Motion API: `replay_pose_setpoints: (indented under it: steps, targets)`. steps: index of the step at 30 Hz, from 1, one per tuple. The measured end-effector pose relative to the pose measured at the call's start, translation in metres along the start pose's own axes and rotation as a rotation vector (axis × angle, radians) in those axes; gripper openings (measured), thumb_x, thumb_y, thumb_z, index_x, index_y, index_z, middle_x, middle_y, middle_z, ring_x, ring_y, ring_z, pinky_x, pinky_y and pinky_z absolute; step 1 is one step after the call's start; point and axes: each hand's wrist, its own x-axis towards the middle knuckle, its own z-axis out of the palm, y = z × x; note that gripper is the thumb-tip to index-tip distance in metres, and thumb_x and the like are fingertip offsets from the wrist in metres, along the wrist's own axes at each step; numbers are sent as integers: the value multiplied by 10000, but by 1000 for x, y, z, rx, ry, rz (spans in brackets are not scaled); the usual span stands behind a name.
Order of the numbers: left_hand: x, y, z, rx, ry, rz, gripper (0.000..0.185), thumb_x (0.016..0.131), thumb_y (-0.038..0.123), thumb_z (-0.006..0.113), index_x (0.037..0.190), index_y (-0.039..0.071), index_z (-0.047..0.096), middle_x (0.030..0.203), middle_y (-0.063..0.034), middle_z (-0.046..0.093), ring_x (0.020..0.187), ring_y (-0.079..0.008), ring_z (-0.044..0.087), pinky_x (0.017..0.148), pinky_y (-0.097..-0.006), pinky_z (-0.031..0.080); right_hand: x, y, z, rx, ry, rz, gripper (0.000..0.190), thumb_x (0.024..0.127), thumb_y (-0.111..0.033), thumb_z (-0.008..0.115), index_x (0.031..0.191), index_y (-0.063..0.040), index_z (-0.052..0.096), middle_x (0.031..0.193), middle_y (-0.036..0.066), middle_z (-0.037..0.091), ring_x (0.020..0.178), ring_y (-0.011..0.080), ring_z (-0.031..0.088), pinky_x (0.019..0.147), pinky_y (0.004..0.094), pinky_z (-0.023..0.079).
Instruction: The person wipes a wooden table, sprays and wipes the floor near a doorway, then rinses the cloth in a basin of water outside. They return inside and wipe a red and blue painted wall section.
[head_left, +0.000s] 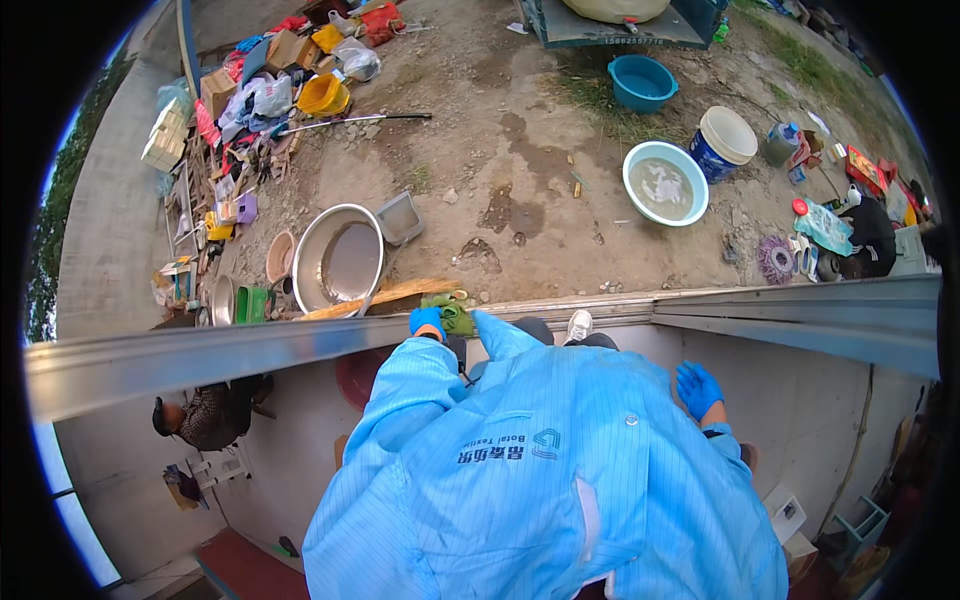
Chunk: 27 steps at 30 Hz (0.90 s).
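Note:
My left hand (427, 321), in a blue glove, grips a crumpled green cloth (455, 316) at the metal door sill (517, 309). Just beyond it, a straw broom (397, 292) lies across the front of a large metal basin (337, 259) that contains murky water. My right hand (699, 390), also blue-gloved, hangs beside my body with its fingers apart and nothing in it. One white shoe (580, 326) shows at the sill.
Glass door panels with metal frames (225, 352) (795, 315) flank me. Outside stand a light-blue basin (665, 184) of cloudy water, a white-and-blue bucket (721, 146) and a teal tub (643, 84). Piled clutter (262, 97) lies left. Another person (210, 416) is at the left.

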Motion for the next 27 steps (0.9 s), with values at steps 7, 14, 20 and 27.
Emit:
replay_pose_setpoints:
  steps: [7, 14, 20, 27]
  targets:
    - [82, -9, -23, -55, -134, -88, 409, 666, 181, 734, 1068, 168, 661, 1089, -135, 647, 1030, -324, 607, 861, -418, 500, 45, -124, 81, 33, -148, -162, 398, 920, -377, 536, 1256, -164, 550, 1234, 18, 583, 927, 130, 563, 805, 294, 465]
    - [278, -6, -36, -91, -156, -21, 351, 798, 272, 639, 1129, 154, 648, 1117, -133, 636, 1019, -330, 610, 810, -430, 502, 118, -103, 75, 309, -17, -195, 450, 924, -425, 507, 1316, -204, 495, 1322, -12, 516, 1019, 154, 513, 874, 317, 426]
    - [489, 28, -116, -93, -63, 131, 405, 901, 375, 521, 1165, 84, 619, 1171, -131, 619, 1110, -297, 556, 840, -449, 482, 223, -68, 120, 691, 198, -162, 464, 914, -421, 521, 1297, -159, 500, 1331, 30, 510, 1053, 189, 532, 872, 336, 440]
    - [610, 99, -218, -1125, -44, 80, 249, 875, 230, 595, 1062, 71, 638, 989, -94, 666, 787, -265, 634, 644, -385, 523, 271, -134, 181, 723, 248, -135, 466, 913, -406, 527, 1272, -109, 511, 1267, 59, 557, 1003, 205, 563, 834, 364, 474]
